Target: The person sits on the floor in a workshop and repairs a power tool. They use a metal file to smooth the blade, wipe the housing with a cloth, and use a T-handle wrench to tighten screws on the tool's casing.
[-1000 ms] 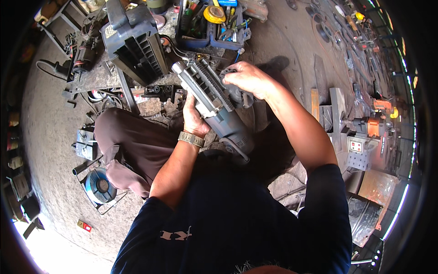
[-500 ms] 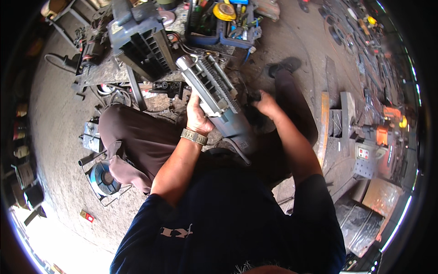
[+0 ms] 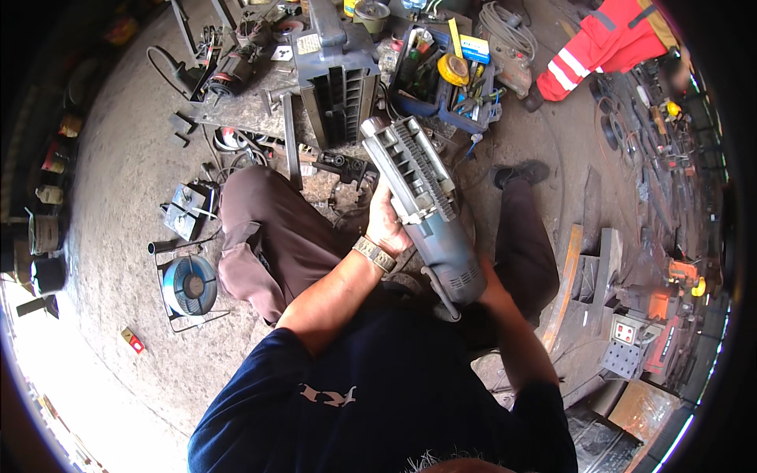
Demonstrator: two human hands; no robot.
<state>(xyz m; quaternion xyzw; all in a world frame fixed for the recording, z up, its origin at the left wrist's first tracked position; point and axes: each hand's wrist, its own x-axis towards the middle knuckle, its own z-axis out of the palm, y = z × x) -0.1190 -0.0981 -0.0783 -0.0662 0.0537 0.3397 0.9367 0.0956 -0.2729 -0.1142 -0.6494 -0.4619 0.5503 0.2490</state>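
Observation:
A drill motor unit (image 3: 449, 256) lies slanted across the middle, over my lap. It has a dark blue-grey cylindrical housing with vent slots, a silvery slide frame with a toothed rack, and a cable at its lower end. My left hand (image 3: 386, 221), with a watch on the wrist, is closed round its left side below the rack. Alongside the lower right of the housing is my right hand (image 3: 493, 288), its fingers hidden behind the motor. Just beyond the rack end stands a grey drill stand (image 3: 339, 83) with a ribbed open channel.
Behind, a blue toolbox (image 3: 441, 114) holds hand tools and a yellow tape measure (image 3: 453, 69). An angle grinder (image 3: 229, 83) rests on the metal bench (image 3: 260, 110). A blue fan (image 3: 189, 285) stands left of my knee. At the upper right, a person in a red sleeve (image 3: 591, 55) leans in.
My right hand has moved back from beyond the motor to its lower right side. My left hand still holds the motor. The view has shifted, and a red-sleeved person has appeared.

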